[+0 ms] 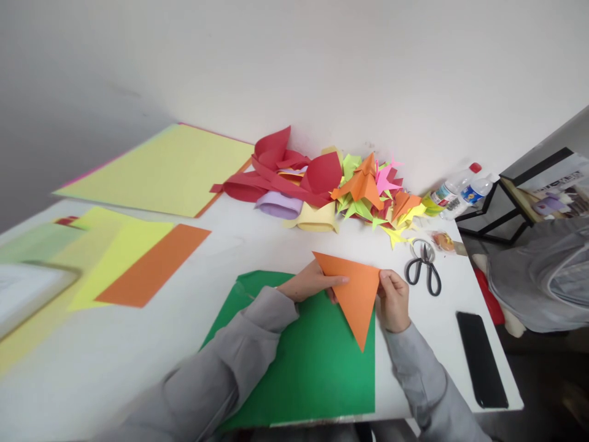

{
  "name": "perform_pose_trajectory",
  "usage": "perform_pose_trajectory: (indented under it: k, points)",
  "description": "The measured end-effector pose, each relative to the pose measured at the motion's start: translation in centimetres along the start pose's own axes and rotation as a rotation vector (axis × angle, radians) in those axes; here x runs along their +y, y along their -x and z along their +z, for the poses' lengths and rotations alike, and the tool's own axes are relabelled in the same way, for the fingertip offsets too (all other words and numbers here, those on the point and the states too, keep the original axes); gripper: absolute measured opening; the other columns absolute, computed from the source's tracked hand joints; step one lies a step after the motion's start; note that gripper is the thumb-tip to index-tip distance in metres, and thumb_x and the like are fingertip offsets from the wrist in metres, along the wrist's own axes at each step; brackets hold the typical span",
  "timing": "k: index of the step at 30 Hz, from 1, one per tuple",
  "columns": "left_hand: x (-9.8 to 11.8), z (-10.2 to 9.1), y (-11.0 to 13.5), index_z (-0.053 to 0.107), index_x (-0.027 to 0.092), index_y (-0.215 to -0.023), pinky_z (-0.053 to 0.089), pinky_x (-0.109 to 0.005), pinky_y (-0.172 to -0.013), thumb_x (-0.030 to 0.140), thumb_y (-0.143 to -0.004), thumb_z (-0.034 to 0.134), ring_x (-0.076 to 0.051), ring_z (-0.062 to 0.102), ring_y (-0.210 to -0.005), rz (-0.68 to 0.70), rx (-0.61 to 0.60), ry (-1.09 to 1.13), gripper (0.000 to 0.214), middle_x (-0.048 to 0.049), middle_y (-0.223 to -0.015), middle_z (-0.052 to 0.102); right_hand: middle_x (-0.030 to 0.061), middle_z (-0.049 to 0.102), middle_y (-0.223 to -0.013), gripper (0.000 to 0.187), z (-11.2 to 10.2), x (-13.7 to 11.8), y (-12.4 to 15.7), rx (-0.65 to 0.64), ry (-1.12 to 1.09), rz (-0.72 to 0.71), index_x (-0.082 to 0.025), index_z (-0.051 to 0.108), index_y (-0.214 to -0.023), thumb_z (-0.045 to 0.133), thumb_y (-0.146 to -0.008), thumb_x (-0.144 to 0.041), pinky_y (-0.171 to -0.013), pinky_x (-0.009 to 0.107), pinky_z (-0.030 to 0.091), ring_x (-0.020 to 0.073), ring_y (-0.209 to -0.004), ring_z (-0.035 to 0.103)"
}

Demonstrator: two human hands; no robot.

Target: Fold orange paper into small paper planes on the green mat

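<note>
An orange paper triangle [355, 293] is held up over a green sheet [322, 374] on the table. My left hand [313, 282] grips it from the left, thumb lying on the front face and fingers mostly behind it. At the upper right corner, my right hand [394, 298] pinches the paper between thumb and finger. One point of the triangle hangs down toward the green sheet. Black-handled scissors [424, 270] lie a little right of my right hand.
Folded paper shapes [363, 184] and curled red paper pieces [276, 172] are heaped by the wall. An orange strip [154, 264] and a large pale yellow sheet [161, 172] lie left. A phone [481, 359] and two bottles [469, 196] stand or lie right.
</note>
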State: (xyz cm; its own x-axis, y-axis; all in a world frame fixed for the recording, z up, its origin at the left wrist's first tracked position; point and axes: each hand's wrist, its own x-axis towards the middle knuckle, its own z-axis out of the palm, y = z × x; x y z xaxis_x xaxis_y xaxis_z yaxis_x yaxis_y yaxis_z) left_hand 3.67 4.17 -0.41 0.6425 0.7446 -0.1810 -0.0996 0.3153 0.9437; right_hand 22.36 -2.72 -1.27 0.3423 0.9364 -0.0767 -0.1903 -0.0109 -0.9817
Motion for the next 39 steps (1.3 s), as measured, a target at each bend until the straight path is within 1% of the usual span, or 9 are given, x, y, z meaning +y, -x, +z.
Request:
perform_pose_trajectory:
  k: [3, 7, 9, 14, 17, 22, 32, 36, 39]
  points:
    - [0.0, -0.1, 0.0, 0.065, 0.012, -0.07, 0.044, -0.023, -0.038, 0.039, -0.065, 0.076, -0.014, 0.057, -0.039, 0.032, 0.006, -0.023, 0.03, -0.0041, -0.052, 0.065, -0.0054, 0.049, -0.05, 0.028, 0.3, -0.5, -0.1, -0.031, -0.097, 0.017, -0.02, 0.061, -0.064, 0.071, -0.074, -0.044, -0.047, 0.024, 0.035, 0.0097, -0.046, 0.041]
    - [-0.3, -0.4, -0.3, 0.062, 0.012, -0.062, 0.023, -0.017, -0.03, 0.038, -0.073, 0.071, -0.005, 0.031, -0.025, 0.096, 0.057, -0.101, 0.03, 0.0068, -0.029, 0.04, -0.005, 0.054, -0.049, 0.026, 0.5, -1.2, -0.2, -0.031, -0.14, -0.003, -0.02, 0.062, -0.064, 0.074, -0.071, -0.041, -0.044, 0.023, 0.034, 0.0094, -0.043, 0.044]
    - [-0.5, -0.6, -0.6, 0.064, 0.012, -0.068, 0.026, -0.017, -0.032, 0.038, -0.073, 0.07, -0.005, 0.034, -0.026, 0.126, 0.093, -0.064, 0.027, 0.0066, -0.031, 0.043, -0.0042, 0.056, -0.049, 0.027, 0.6, -1.5, -0.3, -0.015, -0.117, -0.006, -0.02, 0.063, -0.063, 0.075, -0.069, -0.043, -0.044, 0.024, 0.036, 0.0097, -0.042, 0.046]
    - [-0.4, -0.4, -1.0, 0.064, 0.012, -0.09, 0.045, -0.021, -0.042, 0.04, -0.069, 0.075, -0.012, 0.058, -0.047, 0.116, 0.097, 0.121, 0.037, -0.0017, -0.056, 0.064, -0.0039, 0.059, -0.048, 0.027, 0.3, -1.3, -0.3, -0.057, -0.098, 0.004, -0.018, 0.064, -0.064, 0.077, -0.067, -0.042, -0.045, 0.023, 0.038, 0.0095, -0.042, 0.049]
    - [0.0, 0.0, -0.9, 0.062, 0.012, -0.099, 0.049, -0.022, -0.043, 0.048, -0.069, 0.073, -0.014, 0.061, -0.053, 0.071, 0.095, 0.217, 0.048, -0.0012, -0.06, 0.062, -0.0042, 0.059, -0.048, 0.022, 0.1, -0.8, -0.2, -0.159, -0.103, 0.017, -0.018, 0.066, -0.066, 0.078, -0.068, -0.037, -0.046, 0.022, 0.039, 0.0089, -0.043, 0.05]
    - [0.1, 0.1, -0.8, 0.062, 0.012, -0.096, 0.049, -0.023, -0.041, 0.052, -0.068, 0.073, -0.012, 0.059, -0.049, 0.035, 0.102, 0.274, 0.05, -0.0011, -0.067, 0.06, -0.0028, 0.062, -0.049, 0.024, 0.1, -0.5, 0.3, -0.286, -0.075, 0.044, -0.018, 0.066, -0.065, 0.078, -0.069, -0.038, -0.044, 0.023, 0.041, 0.0106, -0.041, 0.053]
    - [-0.1, -0.1, -0.9, 0.063, 0.011, -0.101, 0.05, -0.023, -0.043, 0.048, -0.07, 0.072, -0.014, 0.061, -0.055, 0.026, 0.06, 0.286, 0.049, -0.0021, -0.068, 0.06, -0.0039, 0.059, -0.052, 0.031, 0.3, -0.9, 0.1, -0.196, -0.231, 0.154, -0.018, 0.065, -0.064, 0.083, -0.06, -0.043, -0.046, 0.019, 0.042, 0.0077, -0.046, 0.05]
    - [0.0, -0.3, -0.7, 0.062, 0.01, -0.106, 0.05, -0.025, -0.045, 0.047, -0.072, 0.071, -0.015, 0.06, -0.054, 0.01, 0.026, 0.285, 0.052, -0.0017, -0.062, 0.06, -0.0043, 0.058, -0.053, 0.029, 0.3, -1.2, -0.1, -0.172, -0.264, 0.165, -0.018, 0.063, -0.063, 0.082, -0.063, -0.04, -0.046, 0.017, 0.04, 0.0069, -0.047, 0.049]
    - [0.1, -0.5, -0.6, 0.063, 0.009, -0.105, 0.05, -0.026, -0.047, 0.042, -0.071, 0.072, -0.015, 0.061, -0.053, 0.012, -0.013, 0.307, 0.048, -0.004, -0.066, 0.064, -0.0051, 0.057, -0.053, 0.027, 0.2, -1.4, -0.5, -0.115, -0.302, 0.14, -0.018, 0.062, -0.063, 0.08, -0.065, -0.038, -0.046, 0.017, 0.039, 0.0069, -0.048, 0.048]
